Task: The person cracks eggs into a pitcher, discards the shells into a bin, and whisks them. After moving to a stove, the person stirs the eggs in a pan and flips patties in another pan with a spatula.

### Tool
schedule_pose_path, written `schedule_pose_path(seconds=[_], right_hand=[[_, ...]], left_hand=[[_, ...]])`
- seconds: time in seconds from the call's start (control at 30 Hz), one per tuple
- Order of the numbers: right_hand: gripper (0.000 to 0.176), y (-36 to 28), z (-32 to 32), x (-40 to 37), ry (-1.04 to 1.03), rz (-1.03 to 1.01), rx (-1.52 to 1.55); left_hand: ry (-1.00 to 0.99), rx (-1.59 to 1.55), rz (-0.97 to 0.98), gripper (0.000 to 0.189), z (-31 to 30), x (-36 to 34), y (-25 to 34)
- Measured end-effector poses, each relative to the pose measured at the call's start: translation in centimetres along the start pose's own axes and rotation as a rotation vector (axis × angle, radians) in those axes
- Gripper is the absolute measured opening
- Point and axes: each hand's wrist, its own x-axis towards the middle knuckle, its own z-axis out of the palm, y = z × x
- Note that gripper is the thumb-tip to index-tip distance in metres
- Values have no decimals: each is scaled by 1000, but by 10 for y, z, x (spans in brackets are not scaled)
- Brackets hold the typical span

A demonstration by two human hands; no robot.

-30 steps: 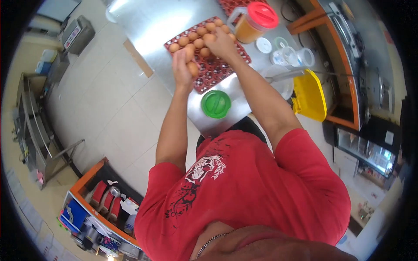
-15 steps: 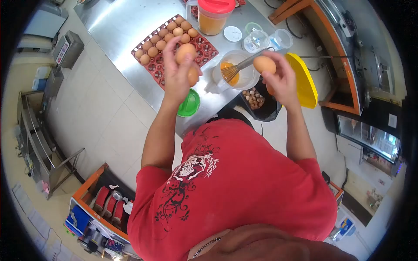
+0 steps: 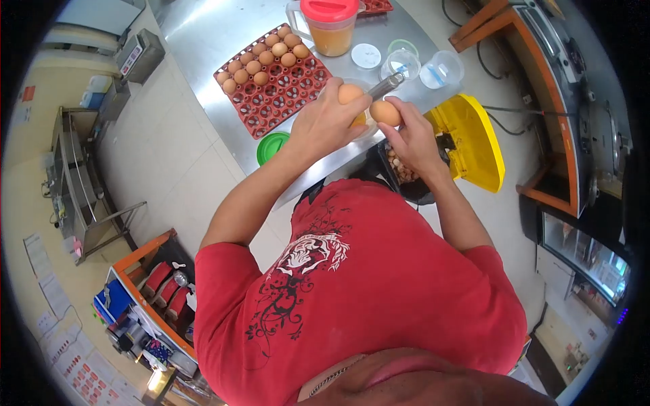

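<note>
My left hand (image 3: 323, 120) is closed around a brown egg (image 3: 350, 93), held over the clear plastic jug (image 3: 371, 134). Opposite it, my right hand (image 3: 414, 139) grips another brown egg (image 3: 385, 114) between thumb and fingers. The two eggs are close together above the jug, whose contents are mostly hidden by my hands. Behind them a whisk (image 3: 387, 85) leans out of the jug, only its handle showing. To the left, a red egg tray (image 3: 281, 95) holds brown eggs in its far rows, with bare cups nearer me.
A red-lidded pitcher (image 3: 332, 37) of orange-yellow liquid stands behind the tray. Clear tubs (image 3: 441, 70), a white lid (image 3: 366, 56) and a green lid (image 3: 272, 147) are on the steel table (image 3: 210, 108). Below the edge, eggshells (image 3: 404, 169) fill a black-lined bin with a yellow lid (image 3: 482, 142).
My left hand has moved right, from over the egg tray to the jug. My right hand has shifted slightly left and down, bringing the eggs close together. The view has turned a little.
</note>
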Motion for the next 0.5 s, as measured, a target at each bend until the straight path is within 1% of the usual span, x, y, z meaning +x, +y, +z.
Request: schedule_pose_path(seconds=[0.07,0.17,0.23,0.37,0.47,0.5], right_hand=[[44,-10,-1,6,-13,8,132],[44,-14,2,20,-209,276,400],[45,-12,5,29,-237,257,377],[47,-10,13,32,-238,224,384],[49,-12,14,35,-226,182,283],[50,-14,14,35,-245,205,271]], left_hand=[[23,54,28,52,-4,3,1],[31,109,77,49,-15,9,2],[18,129,96,48,-20,9,-3],[-15,169,122,55,-16,7,-19],[-56,177,129,55,-21,9,-24],[-57,181,142,55,-21,9,-26]])
